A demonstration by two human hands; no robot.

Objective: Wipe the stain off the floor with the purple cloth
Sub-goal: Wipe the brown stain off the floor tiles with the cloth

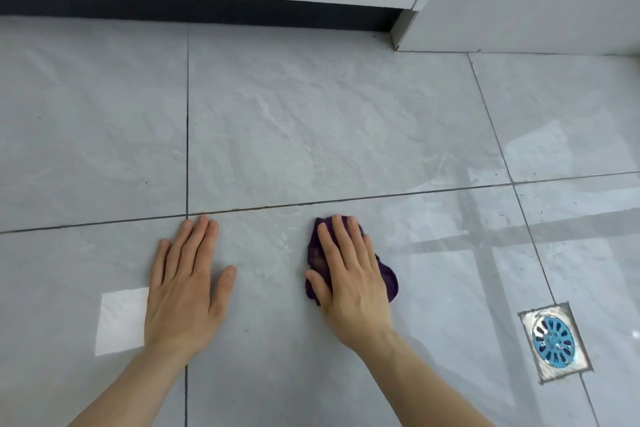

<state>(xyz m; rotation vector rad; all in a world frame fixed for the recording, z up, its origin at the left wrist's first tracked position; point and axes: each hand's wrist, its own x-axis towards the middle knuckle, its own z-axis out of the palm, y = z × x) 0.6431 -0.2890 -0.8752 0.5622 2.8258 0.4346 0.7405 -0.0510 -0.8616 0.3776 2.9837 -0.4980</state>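
Grey tiled floor [311,121] runs to a dark cabinet plinth [207,10]. The purple cloth [388,279] lies bunched under the right hand [349,274], fingers flat and slightly apart. The left hand [187,281] presses flat on bare tile just beside it. A blue drain [553,340] sits right. No writing shows.

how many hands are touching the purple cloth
1. The right hand lies flat on the purple cloth, pressing it to the floor. The left hand rests flat on bare tile, apart from the cloth.
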